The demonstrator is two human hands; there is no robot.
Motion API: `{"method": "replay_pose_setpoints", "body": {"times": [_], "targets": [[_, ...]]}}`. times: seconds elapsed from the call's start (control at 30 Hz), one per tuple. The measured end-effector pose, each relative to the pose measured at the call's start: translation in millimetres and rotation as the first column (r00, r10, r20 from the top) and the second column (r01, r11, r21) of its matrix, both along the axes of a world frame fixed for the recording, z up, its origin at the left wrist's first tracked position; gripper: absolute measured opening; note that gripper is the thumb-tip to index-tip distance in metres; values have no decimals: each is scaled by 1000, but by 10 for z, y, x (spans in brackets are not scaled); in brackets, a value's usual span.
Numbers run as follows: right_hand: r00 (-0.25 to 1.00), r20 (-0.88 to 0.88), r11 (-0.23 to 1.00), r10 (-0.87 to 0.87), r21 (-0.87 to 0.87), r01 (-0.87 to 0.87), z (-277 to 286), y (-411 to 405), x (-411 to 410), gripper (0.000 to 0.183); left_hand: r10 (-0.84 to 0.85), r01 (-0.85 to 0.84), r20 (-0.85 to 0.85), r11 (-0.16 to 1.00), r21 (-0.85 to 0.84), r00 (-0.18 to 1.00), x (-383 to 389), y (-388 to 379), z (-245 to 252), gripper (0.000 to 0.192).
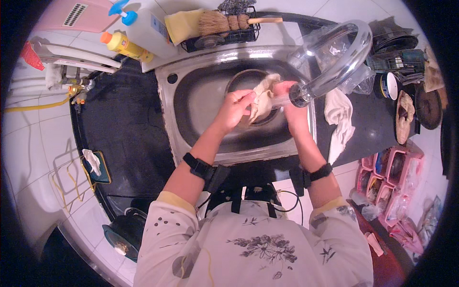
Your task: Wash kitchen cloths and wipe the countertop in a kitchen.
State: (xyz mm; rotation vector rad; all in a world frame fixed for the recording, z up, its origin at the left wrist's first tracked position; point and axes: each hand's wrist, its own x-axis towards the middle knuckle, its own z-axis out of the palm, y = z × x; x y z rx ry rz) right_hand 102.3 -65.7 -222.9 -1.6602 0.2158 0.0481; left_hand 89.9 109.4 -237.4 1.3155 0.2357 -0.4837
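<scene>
Over the stainless steel sink [200,134], a wet beige cloth [263,98] is stretched between my two hands. The fingertips of my left hand [235,107] pinch its left edge. My right hand [288,97] holds the cloth's upper right part, partly hidden behind the head of the chrome faucet [300,95]. Water runs from the faucet onto the cloth. Beneath it, a round dark basin or pan [238,80] lies in the sink, mostly covered by the cloth and hands.
A white cloth [339,114] lies on the black counter to the right, near a tub [388,86]. Behind the sink are a yellow bottle [127,46], a pump bottle [147,34] and a wire basket [256,30] with a straw brush [215,23]. Pink bins [398,166] stand lower right.
</scene>
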Motion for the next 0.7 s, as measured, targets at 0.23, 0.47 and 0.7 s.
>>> {"method": "replay_pose_setpoints", "body": {"times": [0.23, 0.47, 0.7], "targets": [[994, 16, 954, 104, -283, -95, -62, 180, -164, 23, 40, -39, 8, 992, -122, 999, -50, -93, -103, 27], [988, -141, 985, -62, 153, 84, -129, -165, -85, 23, 291, -293, 35, 942, 161, 956, 57, 148, -58, 29], [967, -249, 808, -57, 558, 191, 48, -206, 19, 36, 373, -388, 107, 881, 270, 921, 252, 263, -162, 28]]}}
